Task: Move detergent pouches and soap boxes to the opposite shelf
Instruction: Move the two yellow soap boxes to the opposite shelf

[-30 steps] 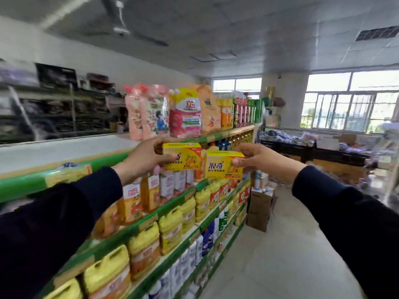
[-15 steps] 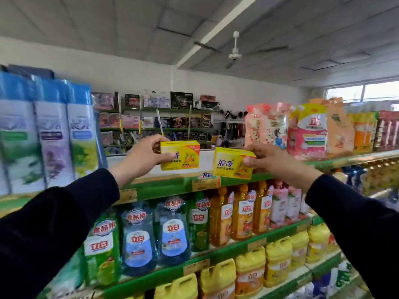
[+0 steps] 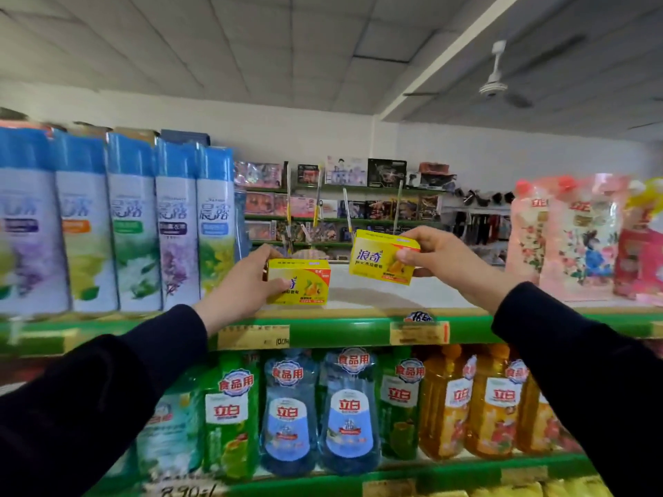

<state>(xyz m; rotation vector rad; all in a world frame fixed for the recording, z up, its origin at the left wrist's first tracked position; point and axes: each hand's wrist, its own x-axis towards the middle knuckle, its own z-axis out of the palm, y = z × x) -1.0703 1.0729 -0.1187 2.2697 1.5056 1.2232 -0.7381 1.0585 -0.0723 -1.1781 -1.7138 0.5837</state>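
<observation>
I hold two yellow soap boxes over the top shelf point(image 3: 358, 333), a white board with a green front edge. My left hand point(image 3: 244, 285) grips one soap box point(image 3: 305, 283) low, its bottom edge at or just above the shelf surface. My right hand point(image 3: 437, 254) grips the second soap box point(image 3: 380, 258) higher, tilted, clear of the shelf. Pink floral detergent pouches point(image 3: 570, 242) stand on the same shelf at the far right. Both forearms are in dark sleeves.
Tall blue-capped spray cans point(image 3: 140, 224) fill the left part of the top shelf. Below it stand bottles of dish liquid point(image 3: 344, 414), blue, green and orange. A far wall shelf point(image 3: 344, 206) holds boxed goods. A ceiling fan point(image 3: 497, 84) hangs overhead.
My view has swung left to face the shelf squarely. Both hands have come down toward the top shelf, and the left box has sunk lowest, down to the board.
</observation>
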